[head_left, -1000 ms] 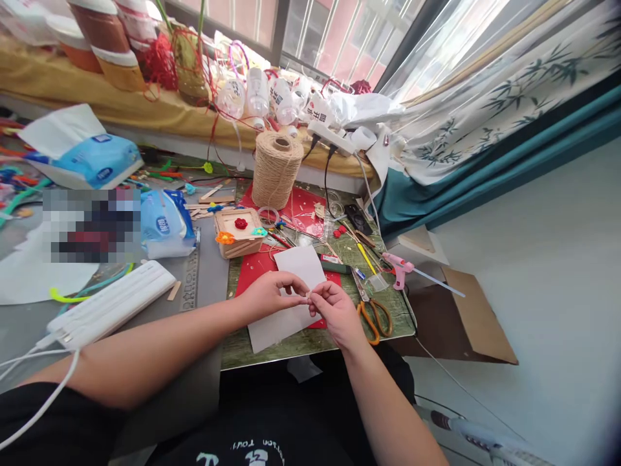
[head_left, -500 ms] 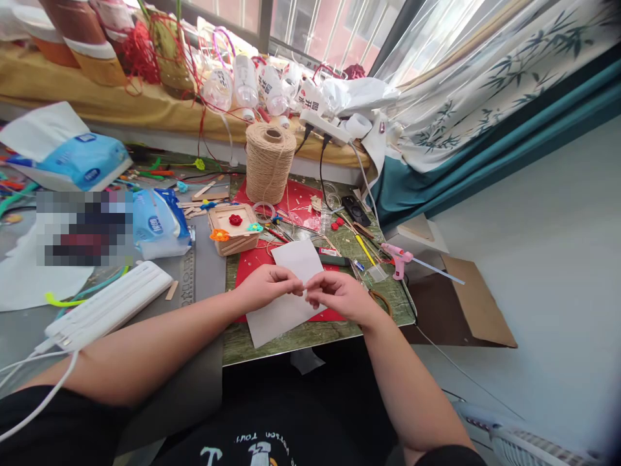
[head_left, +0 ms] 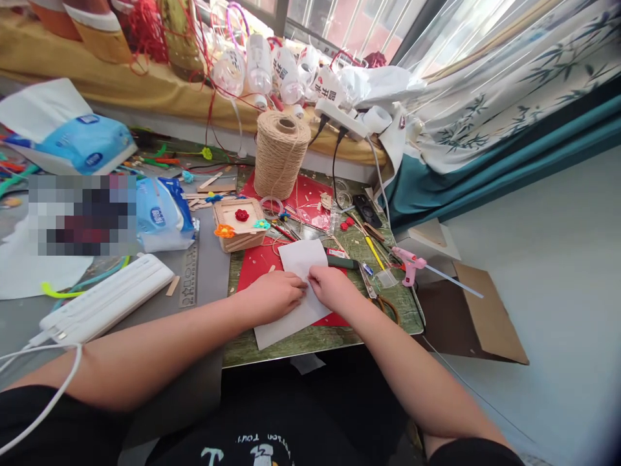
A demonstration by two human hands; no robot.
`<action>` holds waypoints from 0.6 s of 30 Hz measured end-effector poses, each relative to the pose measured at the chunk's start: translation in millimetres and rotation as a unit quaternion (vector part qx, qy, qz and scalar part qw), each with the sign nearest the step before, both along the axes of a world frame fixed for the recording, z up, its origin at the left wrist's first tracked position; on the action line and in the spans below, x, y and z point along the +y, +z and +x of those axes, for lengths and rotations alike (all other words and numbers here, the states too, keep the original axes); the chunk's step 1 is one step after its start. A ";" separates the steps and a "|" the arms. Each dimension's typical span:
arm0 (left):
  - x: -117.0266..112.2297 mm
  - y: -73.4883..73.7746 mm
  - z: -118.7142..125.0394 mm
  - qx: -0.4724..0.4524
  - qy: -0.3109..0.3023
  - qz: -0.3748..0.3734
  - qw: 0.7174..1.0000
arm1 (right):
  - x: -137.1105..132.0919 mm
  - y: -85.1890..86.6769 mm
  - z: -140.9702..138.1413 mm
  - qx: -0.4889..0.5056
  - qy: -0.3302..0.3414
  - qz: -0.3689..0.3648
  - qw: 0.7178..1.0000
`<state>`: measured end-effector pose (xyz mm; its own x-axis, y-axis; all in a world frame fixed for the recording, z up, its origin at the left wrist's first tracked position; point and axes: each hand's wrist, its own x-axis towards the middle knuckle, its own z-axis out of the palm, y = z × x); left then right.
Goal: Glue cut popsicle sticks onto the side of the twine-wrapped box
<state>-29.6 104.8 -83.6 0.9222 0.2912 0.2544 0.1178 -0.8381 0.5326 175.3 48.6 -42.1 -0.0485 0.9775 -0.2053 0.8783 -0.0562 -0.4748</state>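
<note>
My left hand (head_left: 275, 294) and my right hand (head_left: 331, 288) rest side by side on a white sheet of paper (head_left: 297, 257) that lies on a red mat (head_left: 255, 268) over the green cutting mat (head_left: 369, 317). Both hands have their fingers curled down and pressed together, fingertips meeting near the sheet's middle. What they pinch between them is too small to make out. Orange-handled scissors (head_left: 383, 299) lie just right of my right hand.
A spool of jute twine (head_left: 281, 155) stands behind. A small wooden box with crochet flowers (head_left: 239, 223), a pink glue gun (head_left: 410, 264), a power strip (head_left: 342, 121), tissue packs (head_left: 162, 217), a white flat case (head_left: 107, 298) and a cardboard sheet (head_left: 478, 317) surround the mat.
Both hands have dropped from a raised pinch down onto the white sheet. The right hand turned palm-down and now covers more of the scissors.
</note>
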 end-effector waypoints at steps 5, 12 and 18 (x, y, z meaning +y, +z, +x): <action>1.0 4.7 -1.3 0.023 0.009 -0.001 1.000 | -32.0 5.8 16.6 0.019 -0.012 -0.024 0.999; -6.4 20.9 -2.2 -0.044 0.093 -0.130 0.986 | -53.9 11.9 3.6 0.391 -0.177 -0.014 0.903; -13.2 38.0 -1.3 -0.113 0.143 -0.334 0.925 | -58.0 17.7 -19.8 0.511 -0.205 -0.028 0.834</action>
